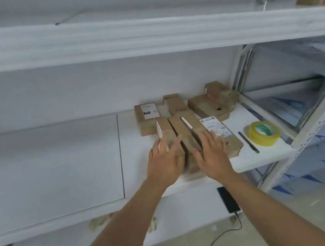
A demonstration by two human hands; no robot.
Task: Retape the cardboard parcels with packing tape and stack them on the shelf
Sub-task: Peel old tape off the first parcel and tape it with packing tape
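From the head camera, looking down along both forearms: the person seems to be at the stacking end of the job, squaring up parcels on the white shelf board (pixel 265 156). The left hand (pixel 165 159) lies flat, fingers straight and spread, on a narrow cardboard parcel (pixel 168 134) with a pale side face. The right hand (pixel 211 153) is likewise flat and wide, fingers resting on the labelled parcel (pixel 217 134) and the long brown box (pixel 183 134) beside it. Neither hand grips anything.

Behind them sit more parcels: one with a white label (pixel 148 114) at the back left, a plain one (pixel 175 103) just beside it, and a small pile (pixel 214 99) toward the right upright. All are dull kraft cardboard, boxy, some corners looking crumpled.

The roll of packing tape (pixel 263 133), glossy yellow with a green core, lies flat near the shelf's right edge, with a slim dark blade or cutter (pixel 249 142) just beside it; what it is exactly I cannot tell.

My guess is that the next move calls for pushing these boxes snug together, or lifting one to tape, which would mean reaching right for the roll. Whether their seams are already taped is not clear from here.

Below the shelf, a black phone (pixel 228 199) lies with a cable plugged in.
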